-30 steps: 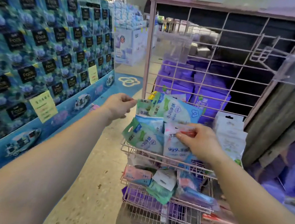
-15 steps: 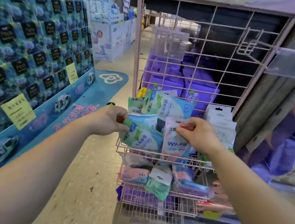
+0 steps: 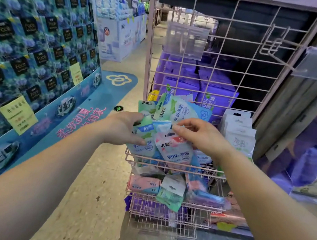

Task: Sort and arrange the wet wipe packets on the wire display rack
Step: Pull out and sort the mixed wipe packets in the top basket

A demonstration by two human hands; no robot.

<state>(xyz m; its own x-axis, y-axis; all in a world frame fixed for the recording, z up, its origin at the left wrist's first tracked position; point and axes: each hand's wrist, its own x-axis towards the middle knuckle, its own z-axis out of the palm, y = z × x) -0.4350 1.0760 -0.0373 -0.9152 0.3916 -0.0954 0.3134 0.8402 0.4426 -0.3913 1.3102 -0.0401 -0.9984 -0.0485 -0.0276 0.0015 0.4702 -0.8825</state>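
A pink wire display rack stands ahead with baskets at its foot. The upper basket holds several wet wipe packets standing loosely. My left hand grips a green and blue packet at the basket's left. My right hand pinches the top of a pink and white packet marked 99.9. More green packets lean behind them. White packets stand at the right. The lower basket holds pink, green and blue packets lying in a heap.
A tall blue tissue display lines the left side of the aisle. Purple packs are stacked behind the rack's grid. Two clear tag holders hang from wire hooks. An empty bottom basket juts toward me over the speckled floor.
My left hand came down from the upper green packet and now grips the lower green and blue one. My right hand keeps its pinch on the pink packet. The view moved closer.
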